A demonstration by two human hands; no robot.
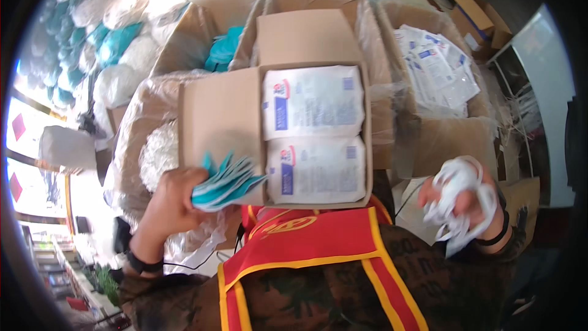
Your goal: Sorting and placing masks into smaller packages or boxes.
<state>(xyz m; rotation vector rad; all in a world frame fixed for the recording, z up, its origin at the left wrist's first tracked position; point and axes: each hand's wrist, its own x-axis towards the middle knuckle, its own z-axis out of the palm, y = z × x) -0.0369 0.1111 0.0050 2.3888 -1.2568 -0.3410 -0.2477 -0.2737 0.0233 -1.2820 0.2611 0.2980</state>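
My left hand (174,199) is closed on a fanned stack of teal folded sheets with pale edges (226,187), held over the lower left flap of an open cardboard box (220,110). Inside that box lie two stacks of white printed packets (315,101), one behind the other. Off to the right of the box, my right hand (484,211) is wrapped round a loose bundle of white strips (456,193). The strips loop over the fingers and dangle below. Their exact kind is unclear.
A plastic-lined carton (441,113) at the right holds loose white packets. Another lined carton at the left holds a crumpled white bundle (159,156); teal pieces (223,49) show in one behind. Teal and white bags (116,43) pile up at the far left.
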